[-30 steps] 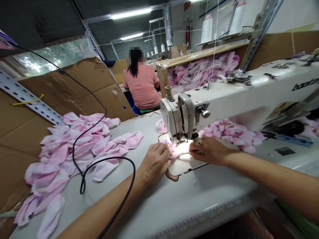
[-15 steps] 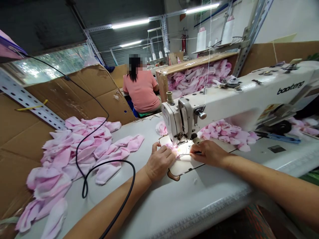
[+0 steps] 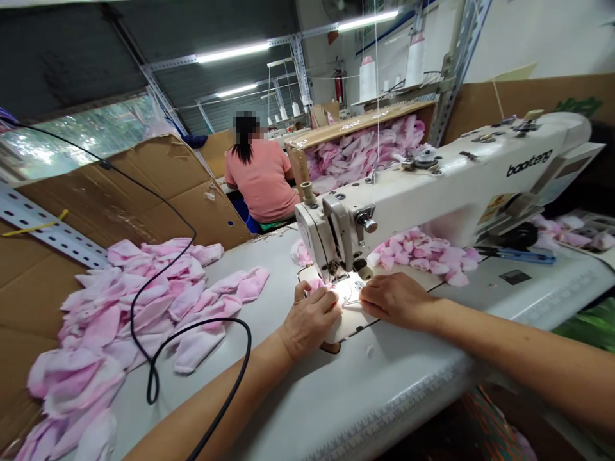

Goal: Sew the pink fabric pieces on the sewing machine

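Observation:
My left hand (image 3: 312, 317) is closed on a small pink fabric piece (image 3: 316, 283), pressed to the machine bed left of the needle area. Its fingers hide most of that piece. Across the lit needle plate (image 3: 353, 288), my right hand (image 3: 396, 299) is closed around a thin metal tool (image 3: 353, 303), which looks like tweezers; its tip points left toward the fabric. Both hands rest just in front of the white sewing machine's head (image 3: 319, 234). The presser foot area is partly lost in the glare.
Pink fabric pieces (image 3: 139, 301) lie heaped at left; small stuffed-looking pink pieces (image 3: 425, 253) sit behind my right hand. A black cable (image 3: 144, 349) loops over the table (image 3: 288, 410). Blue-handled snips (image 3: 521, 255) lie at right. Beyond, a person (image 3: 262, 176) sits beside a fabric-filled box (image 3: 300, 163).
The whole view has shifted, so the machine and table appear farther left. Both hands stay by the needle plate; the right hand is now turned flatter, its back covering more of the tool.

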{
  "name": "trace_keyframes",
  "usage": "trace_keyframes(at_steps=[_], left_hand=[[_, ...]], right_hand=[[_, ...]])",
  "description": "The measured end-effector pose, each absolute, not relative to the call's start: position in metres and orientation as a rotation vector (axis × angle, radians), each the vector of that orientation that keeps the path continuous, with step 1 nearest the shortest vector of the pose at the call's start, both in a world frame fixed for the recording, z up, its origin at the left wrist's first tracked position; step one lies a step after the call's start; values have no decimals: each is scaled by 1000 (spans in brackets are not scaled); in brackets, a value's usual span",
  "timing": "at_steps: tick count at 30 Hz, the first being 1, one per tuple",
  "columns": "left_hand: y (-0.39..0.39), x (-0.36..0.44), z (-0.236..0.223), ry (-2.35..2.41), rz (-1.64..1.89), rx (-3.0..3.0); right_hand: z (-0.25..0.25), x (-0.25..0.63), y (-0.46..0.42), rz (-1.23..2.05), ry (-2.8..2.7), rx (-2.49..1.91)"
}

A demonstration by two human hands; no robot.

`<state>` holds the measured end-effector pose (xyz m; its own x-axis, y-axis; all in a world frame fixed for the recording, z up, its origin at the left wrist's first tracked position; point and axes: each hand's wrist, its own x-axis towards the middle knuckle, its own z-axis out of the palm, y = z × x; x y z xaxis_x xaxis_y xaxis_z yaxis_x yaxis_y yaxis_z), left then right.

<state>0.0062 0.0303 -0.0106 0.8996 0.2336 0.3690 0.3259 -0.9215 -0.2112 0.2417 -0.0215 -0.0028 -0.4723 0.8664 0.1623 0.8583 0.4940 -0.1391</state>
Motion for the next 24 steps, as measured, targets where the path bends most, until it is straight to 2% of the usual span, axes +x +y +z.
trace_keyframes(at_steps=[7,16,24], left_hand=[[28,8,-5,-364,-425,-2849],[39,0,-19,-337,-442,-2872],[33,-1,-23,-476,-432,-2865]], right_hand=[[-3,263,-34,-31,-2543,-1535],[18,335,-37,-284,-2356,-1967],[24,320,-25,-264,-2380,-2010]])
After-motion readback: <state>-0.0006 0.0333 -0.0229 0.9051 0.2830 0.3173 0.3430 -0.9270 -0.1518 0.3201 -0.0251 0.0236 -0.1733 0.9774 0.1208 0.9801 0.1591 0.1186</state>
